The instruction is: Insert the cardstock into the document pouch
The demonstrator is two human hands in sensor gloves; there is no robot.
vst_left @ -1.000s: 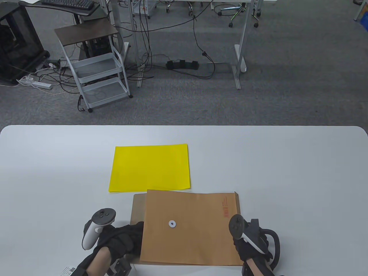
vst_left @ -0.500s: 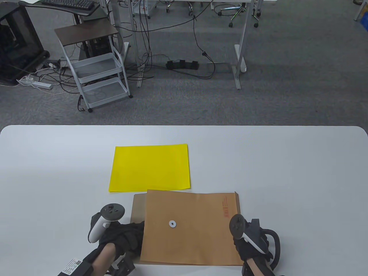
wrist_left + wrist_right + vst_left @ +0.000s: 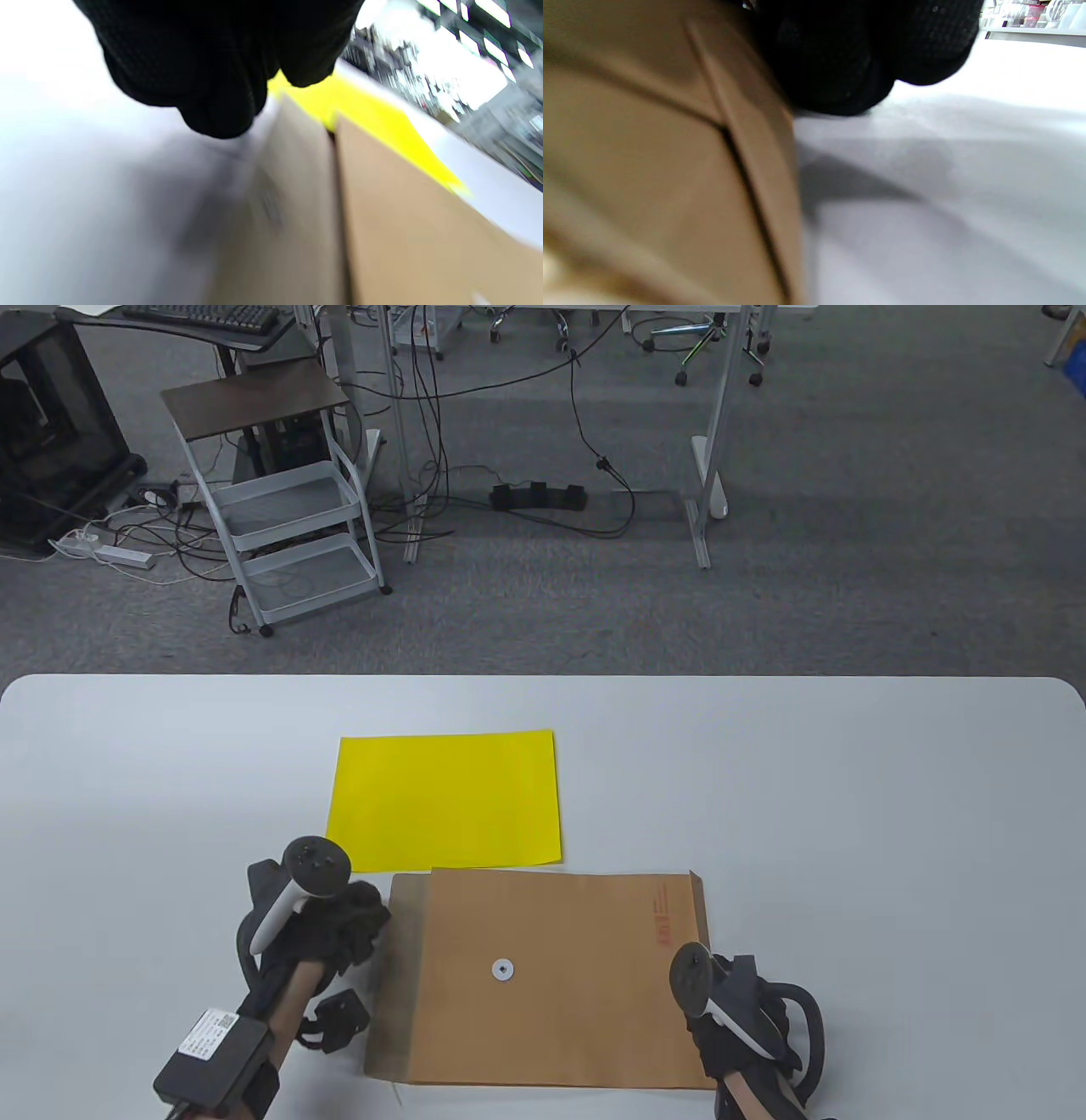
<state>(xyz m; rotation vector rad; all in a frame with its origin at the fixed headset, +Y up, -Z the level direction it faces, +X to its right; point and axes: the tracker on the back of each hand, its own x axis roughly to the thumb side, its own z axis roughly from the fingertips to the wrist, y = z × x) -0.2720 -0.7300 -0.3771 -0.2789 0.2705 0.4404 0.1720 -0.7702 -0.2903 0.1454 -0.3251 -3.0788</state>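
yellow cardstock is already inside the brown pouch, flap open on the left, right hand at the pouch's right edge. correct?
Not quite. The yellow cardstock is not inside: the table view shows it lying flat on the table, just beyond the far edge of the brown pouch. The rest stands: the flap lies open on the left, and the right hand is at the pouch's right edge.
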